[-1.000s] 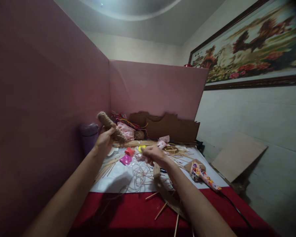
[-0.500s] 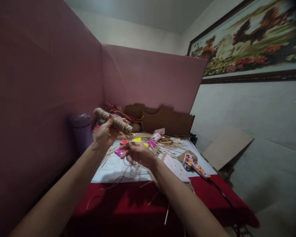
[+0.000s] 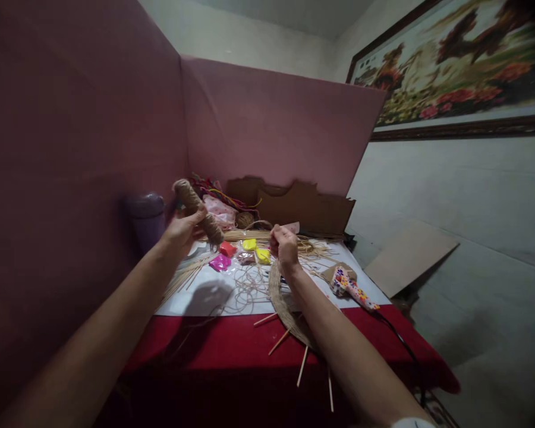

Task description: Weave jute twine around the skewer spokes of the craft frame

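My left hand [image 3: 183,230] is wrapped round a tilted spool of brown twine [image 3: 188,196], held above the left part of the table. My right hand [image 3: 286,245] is closed in a pinch over the middle of the table. A thin curved strand seems to run to its fingertips. Under my right forearm lies a round woven twine piece [image 3: 276,291] with thin sticks [image 3: 302,365] poking out past the table's front; the forearm hides part of it. Loose twine [image 3: 249,285] lies in loops between the hands.
Clay packets in pink [image 3: 220,263], red [image 3: 227,249] and yellow [image 3: 249,244] lie mid-table. A flowered glue gun [image 3: 352,289] with a black cord lies right. Behind stand cut cardboard [image 3: 303,207] and a pink partition [image 3: 271,125]; a purple bottle [image 3: 147,220] stands left.
My right hand has moved away from the spool, up and to the right, uncovering the clay packets and woven piece. The spool has tipped steeper in my left hand.
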A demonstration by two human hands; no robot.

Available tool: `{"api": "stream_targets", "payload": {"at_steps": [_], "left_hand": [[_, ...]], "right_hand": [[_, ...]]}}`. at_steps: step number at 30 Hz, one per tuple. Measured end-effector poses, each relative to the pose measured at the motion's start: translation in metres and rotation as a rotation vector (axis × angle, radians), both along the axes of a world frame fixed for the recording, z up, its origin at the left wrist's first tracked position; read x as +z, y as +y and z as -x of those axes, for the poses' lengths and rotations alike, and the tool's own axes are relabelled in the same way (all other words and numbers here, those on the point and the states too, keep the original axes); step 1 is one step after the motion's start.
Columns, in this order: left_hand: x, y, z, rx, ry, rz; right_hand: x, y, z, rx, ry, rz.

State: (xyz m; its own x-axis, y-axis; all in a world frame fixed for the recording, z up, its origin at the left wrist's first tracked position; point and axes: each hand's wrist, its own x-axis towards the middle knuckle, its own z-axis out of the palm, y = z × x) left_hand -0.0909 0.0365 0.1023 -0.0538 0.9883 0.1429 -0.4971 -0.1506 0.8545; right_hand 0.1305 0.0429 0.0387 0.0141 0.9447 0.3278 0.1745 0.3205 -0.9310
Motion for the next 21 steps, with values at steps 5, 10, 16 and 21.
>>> {"api": "stream_targets", "payload": {"at_steps": [5, 10, 16, 21], "left_hand": [[0.002, 0.003, 0.0, 0.006, -0.138, -0.034], [0.005, -0.005, -0.014, -0.137, -0.231, -0.027], [0.001, -0.009, -0.028, -0.204, -0.306, 0.049], [-0.001, -0.009, -0.027, -0.284, -0.217, 0.101]], "right_hand": [[-0.007, -0.013, 0.0, 0.187, -0.277, 0.16], [-0.004, -0.018, 0.025, 0.164, -0.196, 0.154], [-0.006, -0.021, 0.05, 0.388, 0.238, 0.061], [-0.004, -0.009, 0.029, 0.522, 0.096, 0.092]]}}
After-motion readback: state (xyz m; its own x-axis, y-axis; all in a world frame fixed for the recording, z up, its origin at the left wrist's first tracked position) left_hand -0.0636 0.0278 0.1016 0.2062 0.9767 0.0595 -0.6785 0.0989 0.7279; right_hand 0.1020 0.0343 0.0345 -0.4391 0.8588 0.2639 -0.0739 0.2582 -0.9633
